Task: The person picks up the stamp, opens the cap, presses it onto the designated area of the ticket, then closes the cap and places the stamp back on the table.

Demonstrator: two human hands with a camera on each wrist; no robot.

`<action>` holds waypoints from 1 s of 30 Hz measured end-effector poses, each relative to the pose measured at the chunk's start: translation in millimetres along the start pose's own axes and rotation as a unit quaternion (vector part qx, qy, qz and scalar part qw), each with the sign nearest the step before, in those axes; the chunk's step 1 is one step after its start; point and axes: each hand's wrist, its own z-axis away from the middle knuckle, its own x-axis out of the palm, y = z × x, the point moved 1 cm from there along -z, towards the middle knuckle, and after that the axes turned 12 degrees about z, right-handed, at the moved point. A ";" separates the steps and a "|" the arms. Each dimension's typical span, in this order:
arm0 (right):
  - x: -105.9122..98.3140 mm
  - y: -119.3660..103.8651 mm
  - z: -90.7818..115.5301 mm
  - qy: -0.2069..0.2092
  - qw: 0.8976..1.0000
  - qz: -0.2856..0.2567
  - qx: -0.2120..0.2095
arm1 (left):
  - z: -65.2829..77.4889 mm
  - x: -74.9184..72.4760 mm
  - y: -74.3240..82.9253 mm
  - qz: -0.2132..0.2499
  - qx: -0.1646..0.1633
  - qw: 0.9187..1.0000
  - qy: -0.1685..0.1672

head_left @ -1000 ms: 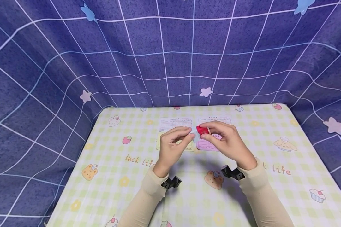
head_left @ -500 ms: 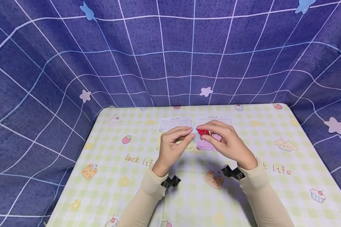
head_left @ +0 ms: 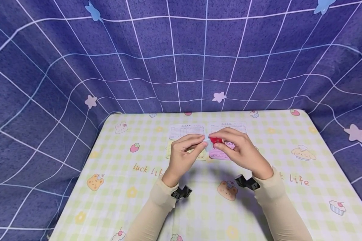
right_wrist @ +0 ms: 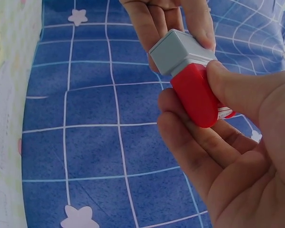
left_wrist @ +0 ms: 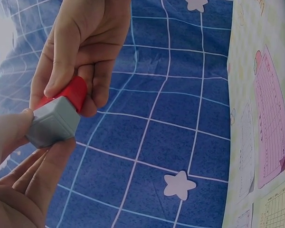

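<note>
Above the table, both hands hold a small red stamp (head_left: 216, 140) with a boxy grey cap (right_wrist: 178, 51) on one end. My right hand (head_left: 242, 150) grips the red body (right_wrist: 194, 95) between thumb and fingers. From the other side, my left hand (head_left: 182, 159) pinches the grey cap (left_wrist: 54, 124) with its thumb and fingertips. Cap and body meet in both wrist views, with a narrower grey step between them in the right wrist view. Part of the red body is hidden behind the right fingers in the head view.
Beneath the hands lie printed forms: a white one (head_left: 185, 131) at back left, another white one (head_left: 226, 126) at back right, a yellow one (head_left: 201, 156) at front left and a pink one (head_left: 217, 154) at front right. A checked cloth (head_left: 132, 207) covers the table; blue curtains (head_left: 187, 70) surround it.
The red stamp has tilted slightly between the hands, and the right fingers now cover more of its top. Over the last half second almost nothing moves.
</note>
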 end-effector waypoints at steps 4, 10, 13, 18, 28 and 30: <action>-0.7 -0.1 0.0 0.005 1.000 0.000 0.000 | -0.4 0.5 -0.5 0.000 0.002 1.000 0.000; -2.9 -0.2 -1.4 0.008 1.000 0.001 0.000 | -0.9 1.4 -1.8 -0.005 0.010 1.000 0.004; -7.3 2.3 -2.1 0.015 1.000 0.010 -0.003 | -1.0 2.2 -2.3 -0.008 0.005 1.000 0.000; -24.7 15.7 4.8 0.037 0.998 0.048 0.024 | -0.8 -1.5 -2.7 -0.019 -0.004 1.000 0.000; -55.8 68.4 56.1 -0.003 0.963 0.244 0.115 | 1.2 -13.5 -2.5 -0.047 -0.012 0.999 -0.005; -58.7 75.3 67.8 -0.017 0.954 0.269 0.134 | 1.8 -14.0 -3.0 -0.061 -0.015 0.998 -0.016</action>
